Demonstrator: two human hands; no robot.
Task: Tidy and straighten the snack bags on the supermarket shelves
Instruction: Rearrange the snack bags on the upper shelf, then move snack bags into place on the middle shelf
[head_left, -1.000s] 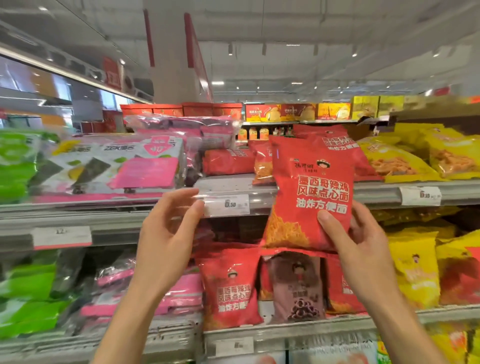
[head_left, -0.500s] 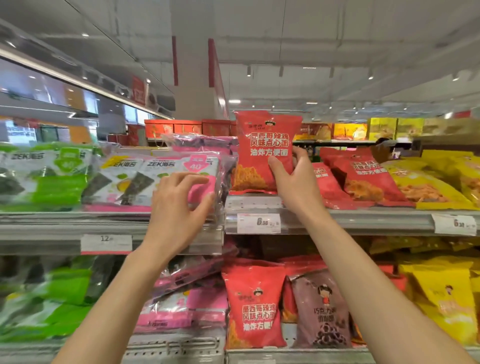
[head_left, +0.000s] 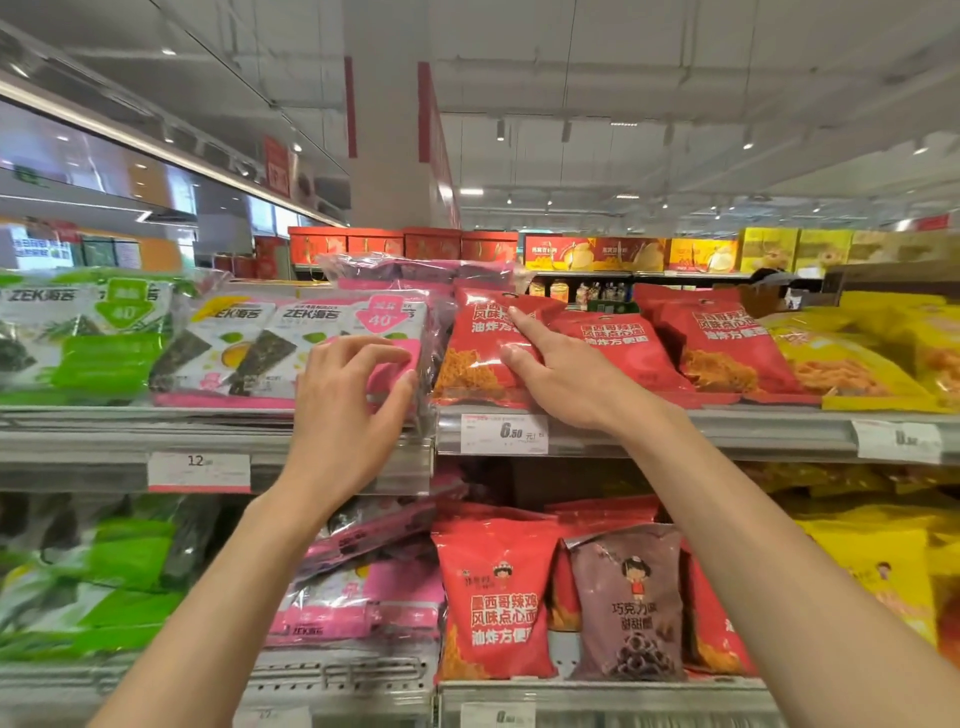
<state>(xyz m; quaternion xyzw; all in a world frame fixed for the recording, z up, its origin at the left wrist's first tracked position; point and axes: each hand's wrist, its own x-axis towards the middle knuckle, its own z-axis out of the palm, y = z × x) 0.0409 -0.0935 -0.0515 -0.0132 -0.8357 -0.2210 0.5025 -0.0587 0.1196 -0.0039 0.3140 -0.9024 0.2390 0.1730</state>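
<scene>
My right hand (head_left: 558, 371) lies spread on the red bag (head_left: 478, 348), fingers nearly straight, pressing it back. My left hand (head_left: 345, 415) curls round the pink pack (head_left: 387, 332) just beside it. Both look light, puffy, slippery — I'd grip the edges, not the middles.

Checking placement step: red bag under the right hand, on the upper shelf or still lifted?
On the shelf. The red bag leans back, bottom edge on the upper shelf; right hand rests on its front.
</scene>
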